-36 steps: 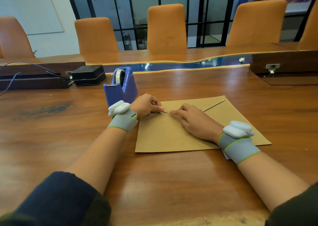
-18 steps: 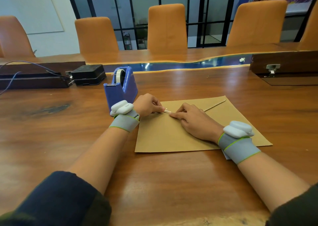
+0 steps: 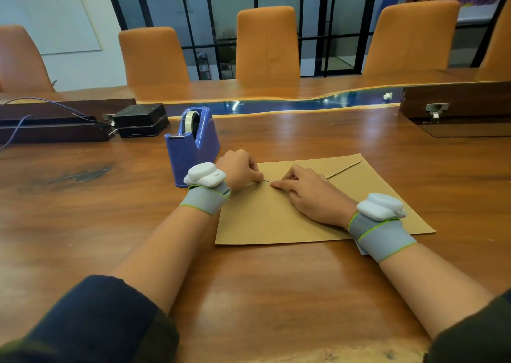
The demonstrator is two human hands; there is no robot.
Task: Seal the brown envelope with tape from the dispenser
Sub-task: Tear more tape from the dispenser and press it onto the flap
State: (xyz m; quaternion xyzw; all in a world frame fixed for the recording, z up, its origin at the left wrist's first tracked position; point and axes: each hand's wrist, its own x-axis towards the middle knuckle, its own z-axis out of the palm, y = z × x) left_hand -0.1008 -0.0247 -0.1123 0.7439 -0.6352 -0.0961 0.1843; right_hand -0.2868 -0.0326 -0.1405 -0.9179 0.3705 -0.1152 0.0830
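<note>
The brown envelope (image 3: pixel 276 218) lies flat on the wooden table (image 3: pixel 249 293), its flap folded down with the tip pointing left. My left hand (image 3: pixel 239 169) is curled at the flap tip, fingertips pinched on one end of a short tape strip (image 3: pixel 266 181) that shows only as a thin line. My right hand (image 3: pixel 307 194) rests on the envelope with its fingertips pressed on the strip's other end at the flap tip. The blue tape dispenser (image 3: pixel 193 146) stands upright just behind my left wrist, its roll of tape (image 3: pixel 190 120) on top.
A black box (image 3: pixel 141 119) and a dark tray with cables (image 3: pixel 49 127) sit at the far left. A dark wooden box with a metal latch (image 3: pixel 453 102) stands at the far right. Orange chairs (image 3: pixel 266 41) line the far edge. White paper (image 3: pixel 359 247) peeks from under the envelope.
The white strip that showed between my fingertips half a second ago is now lower, a thin line at the flap tip. Both hands have stayed nearly in place.
</note>
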